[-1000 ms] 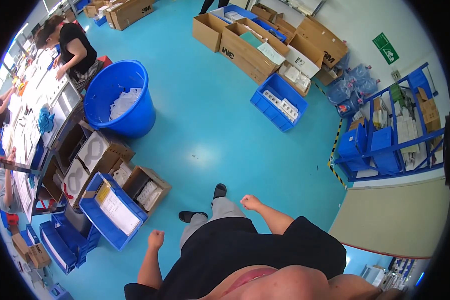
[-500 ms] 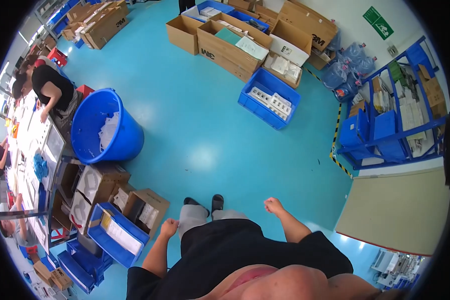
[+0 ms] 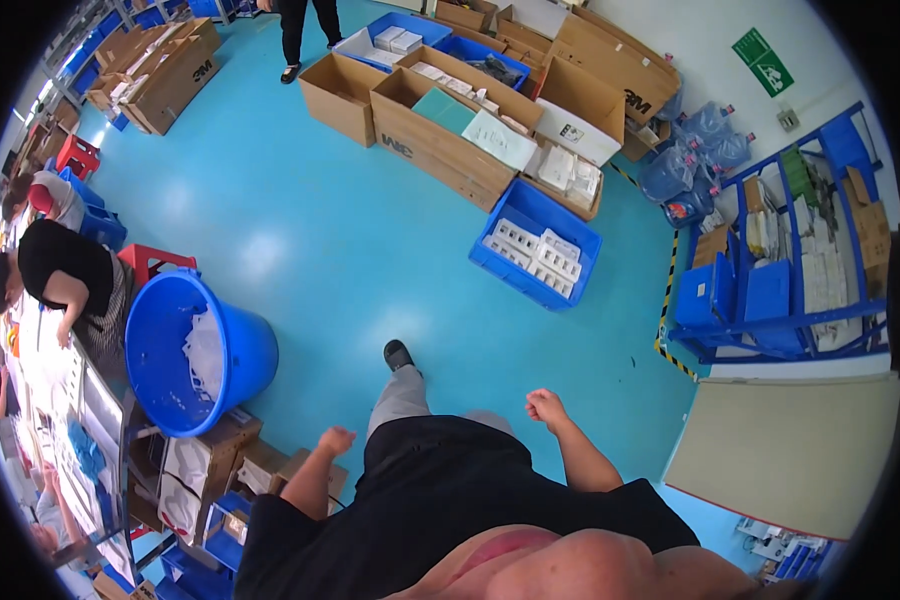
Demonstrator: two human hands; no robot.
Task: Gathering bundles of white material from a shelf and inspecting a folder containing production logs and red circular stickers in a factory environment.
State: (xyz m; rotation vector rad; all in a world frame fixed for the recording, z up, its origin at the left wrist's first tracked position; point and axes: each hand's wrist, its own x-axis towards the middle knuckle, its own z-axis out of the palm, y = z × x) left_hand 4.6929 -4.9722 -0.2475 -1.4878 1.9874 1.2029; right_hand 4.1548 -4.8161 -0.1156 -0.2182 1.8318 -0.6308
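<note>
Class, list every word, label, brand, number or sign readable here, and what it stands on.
I won't copy wording; it stands here:
Long cardboard box: large dark lettering, upside down.
Leaning cardboard box: dark lettering.
Far-left cardboard box: dark lettering.
Green wall sign: white figure; writing too small.
White box flap: print too small.

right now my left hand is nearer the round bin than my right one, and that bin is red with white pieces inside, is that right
The colour is wrong: the round bin is blue, not red, as the head view shows. White pieces do lie inside, and your left hand is nearer it than your right hand.
</note>
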